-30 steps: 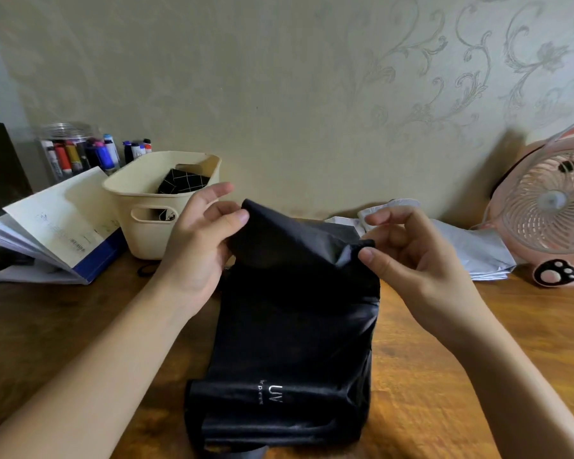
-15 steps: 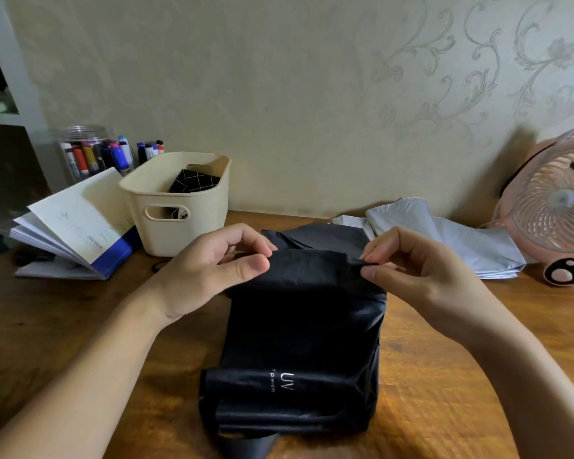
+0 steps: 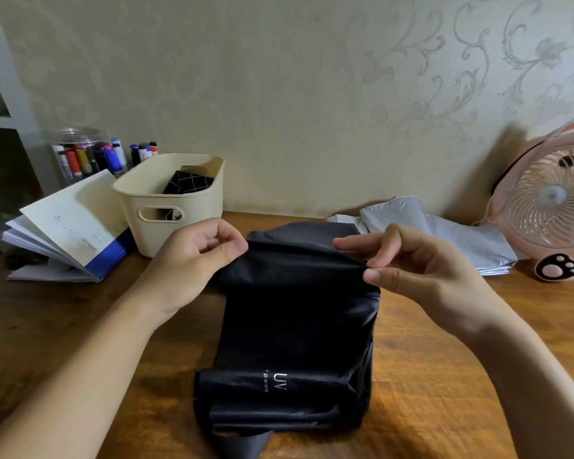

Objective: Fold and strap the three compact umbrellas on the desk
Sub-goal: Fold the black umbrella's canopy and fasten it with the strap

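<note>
Black umbrella (image 3: 295, 326) lies flat on the wooden surface (image 3: 444, 392), far edge pinched at both corners.
Left hand (image 3: 193, 260) and right hand (image 3: 421, 266) each nip the slick fabric between thumb and fingers; a weak grip could let a pleat slip, skewing the fold. Behind, a grey umbrella (image 3: 444, 233) lies loose.

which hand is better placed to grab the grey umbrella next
Likely the right hand: it pinches the black umbrella at its right edge, just in front of the grey umbrella. The left hand pinches the other side, by the cream basket.
</note>
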